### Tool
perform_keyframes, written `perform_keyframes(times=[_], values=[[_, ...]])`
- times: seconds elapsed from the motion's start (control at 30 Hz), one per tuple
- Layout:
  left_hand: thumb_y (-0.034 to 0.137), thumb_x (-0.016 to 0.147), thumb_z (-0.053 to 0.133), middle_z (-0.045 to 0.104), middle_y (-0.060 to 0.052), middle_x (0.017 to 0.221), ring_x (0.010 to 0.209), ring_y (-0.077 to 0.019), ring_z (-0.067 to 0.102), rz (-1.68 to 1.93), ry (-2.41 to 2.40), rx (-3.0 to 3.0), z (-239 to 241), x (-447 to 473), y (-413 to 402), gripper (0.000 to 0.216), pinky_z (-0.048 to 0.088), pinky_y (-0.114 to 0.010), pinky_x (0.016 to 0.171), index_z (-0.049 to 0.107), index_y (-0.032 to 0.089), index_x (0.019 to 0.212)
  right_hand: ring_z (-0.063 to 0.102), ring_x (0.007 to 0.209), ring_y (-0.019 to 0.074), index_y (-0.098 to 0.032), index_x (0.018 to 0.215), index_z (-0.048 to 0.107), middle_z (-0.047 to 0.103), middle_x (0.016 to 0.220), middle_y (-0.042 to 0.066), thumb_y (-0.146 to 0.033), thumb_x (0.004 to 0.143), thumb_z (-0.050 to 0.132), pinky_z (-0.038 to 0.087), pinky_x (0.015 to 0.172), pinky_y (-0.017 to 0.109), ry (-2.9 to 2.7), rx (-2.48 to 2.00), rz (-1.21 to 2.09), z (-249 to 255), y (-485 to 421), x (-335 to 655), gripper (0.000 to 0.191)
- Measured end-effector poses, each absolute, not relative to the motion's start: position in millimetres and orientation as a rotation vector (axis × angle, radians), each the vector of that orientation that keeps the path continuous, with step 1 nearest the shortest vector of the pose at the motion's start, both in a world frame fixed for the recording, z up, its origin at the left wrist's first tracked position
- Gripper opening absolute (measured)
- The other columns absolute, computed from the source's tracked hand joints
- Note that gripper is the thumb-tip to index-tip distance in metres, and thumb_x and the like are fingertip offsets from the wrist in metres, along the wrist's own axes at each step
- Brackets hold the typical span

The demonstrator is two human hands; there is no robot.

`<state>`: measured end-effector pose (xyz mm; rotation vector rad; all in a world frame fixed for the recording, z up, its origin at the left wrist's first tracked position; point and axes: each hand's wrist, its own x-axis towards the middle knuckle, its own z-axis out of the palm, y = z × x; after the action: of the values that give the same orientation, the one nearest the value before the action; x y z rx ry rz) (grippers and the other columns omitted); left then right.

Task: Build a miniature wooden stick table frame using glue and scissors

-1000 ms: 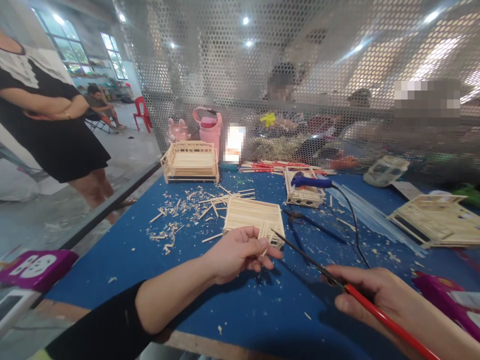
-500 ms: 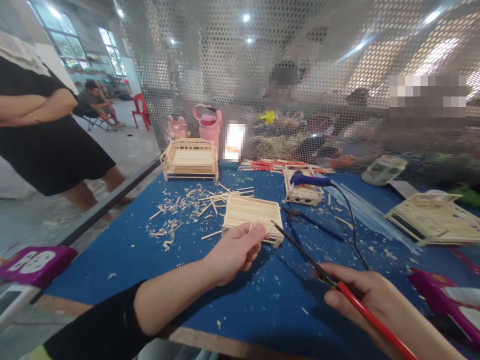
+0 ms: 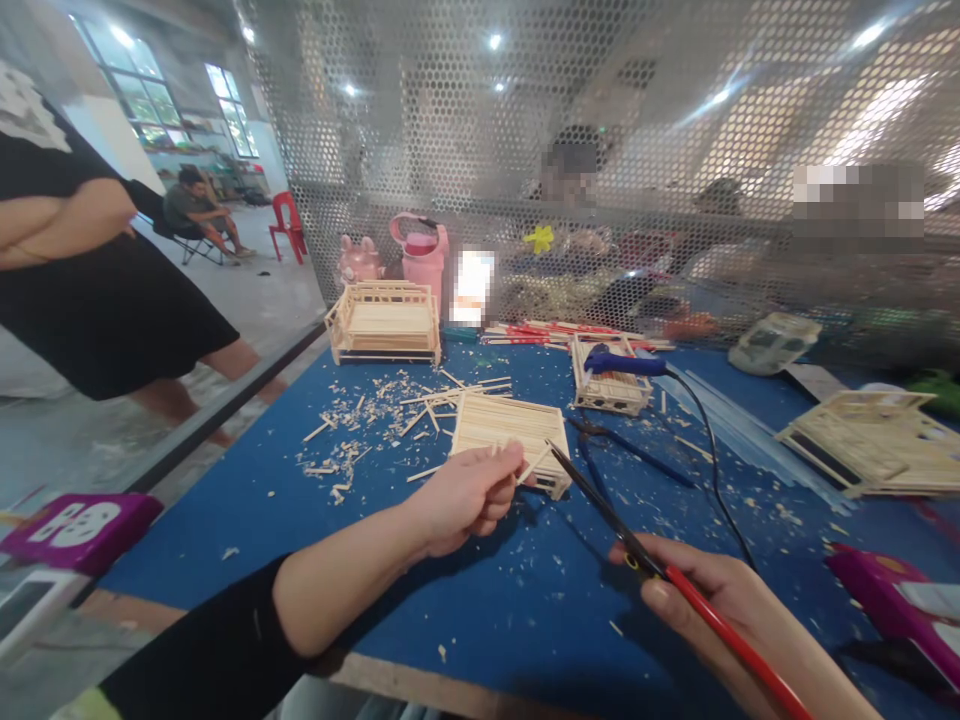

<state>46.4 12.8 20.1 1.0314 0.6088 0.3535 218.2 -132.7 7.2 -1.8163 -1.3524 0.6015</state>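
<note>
My left hand (image 3: 469, 500) is closed in a pinch around a short thin wooden stick (image 3: 534, 464), just in front of a small slatted stick platform (image 3: 506, 420). My right hand (image 3: 697, 600) is wrapped round a long red-handled tool with a slim dark front (image 3: 600, 500); its exact kind is unclear. The tool's tip lies close to the stick's free end; whether they touch I cannot tell. Beyond it, blue-handled pliers (image 3: 637, 450) lie on the blue table.
Wood scraps (image 3: 341, 450) litter the blue table (image 3: 247, 590). Behind stand a stick-built bench (image 3: 386, 325), a smaller stick model (image 3: 611, 385) under a blue glue gun (image 3: 626, 362), and a pink bottle (image 3: 424, 260). Another stick model (image 3: 877, 445) is right. A person (image 3: 97, 260) stands at left.
The view has shifted slightly, moving the scene a little right and down. My right hand and its tool have turned a bit; my left hand keeps its pinch.
</note>
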Motion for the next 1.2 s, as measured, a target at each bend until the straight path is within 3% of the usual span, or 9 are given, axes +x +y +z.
perform_keyframes(times=[0.17,0.37,0.57,0.8,1.0,1.1,1.2], values=[[0.061,0.063,0.062,0.025,0.012,0.036,0.034,-0.0034,0.016,0.327,0.590,1.296,17,42,11,0.047,0.009,-0.020,0.035,0.052,0.015,0.065,0.052,0.049,0.0158,-0.019,0.083,0.072,0.062,0.059,0.003,-0.063,0.068,0.053,0.039,0.039,0.023,-1.338,-1.798,0.639,6,-134,218,0.050],[0.068,0.069,0.050,0.028,0.009,0.038,0.035,-0.0044,0.020,0.308,0.492,1.437,15,38,17,0.055,0.014,-0.021,0.036,0.056,0.014,0.065,0.051,0.046,0.0156,-0.020,0.083,0.072,0.060,0.055,0.002,-0.065,0.067,0.052,0.038,0.041,0.023,-1.357,-1.761,0.645,10,-135,222,0.051],[0.072,0.065,0.050,0.016,0.012,0.044,0.039,-0.0042,0.008,0.282,0.437,1.189,24,37,25,0.057,0.005,-0.020,0.037,0.052,0.015,0.069,0.057,0.053,0.0177,-0.021,0.085,0.072,0.066,0.063,0.004,-0.063,0.069,0.053,0.039,0.041,0.022,-1.564,-1.725,0.651,24,-133,238,0.049],[0.061,0.058,0.067,0.027,0.012,0.038,0.035,-0.0021,0.015,0.282,0.412,1.277,23,38,27,0.050,0.009,-0.018,0.035,0.049,0.015,0.065,0.053,0.052,0.0148,-0.019,0.084,0.070,0.061,0.059,0.001,-0.063,0.070,0.052,0.039,0.043,0.020,-1.674,-1.696,0.675,27,-127,239,0.050],[0.053,0.066,0.065,0.035,0.011,0.040,0.033,-0.0021,0.022,0.373,0.513,1.276,28,41,18,0.040,0.014,-0.018,0.034,0.049,0.016,0.065,0.046,0.050,0.0123,-0.020,0.080,0.064,0.051,0.055,-0.002,-0.060,0.070,0.055,0.035,0.043,0.021,-1.562,-1.663,0.808,26,-120,220,0.043],[0.051,0.067,0.064,0.042,0.009,0.046,0.034,-0.0018,0.021,0.556,0.595,1.147,30,44,13,0.037,0.011,-0.019,0.035,0.055,0.016,0.072,0.037,0.045,0.0096,-0.021,0.090,0.057,0.041,0.053,-0.005,-0.056,0.076,0.051,0.031,0.040,0.021,-1.392,-1.586,0.924,24,-111,207,0.038],[0.052,0.064,0.066,0.044,0.008,0.050,0.037,-0.0025,0.023,0.665,0.629,1.065,28,47,8,0.043,0.011,-0.020,0.037,0.060,0.015,0.084,0.039,0.045,0.0088,-0.021,0.097,0.047,0.042,0.056,-0.006,-0.050,0.077,0.054,0.033,0.041,0.021,-1.198,-1.420,1.041,24,-96,193,0.036]])
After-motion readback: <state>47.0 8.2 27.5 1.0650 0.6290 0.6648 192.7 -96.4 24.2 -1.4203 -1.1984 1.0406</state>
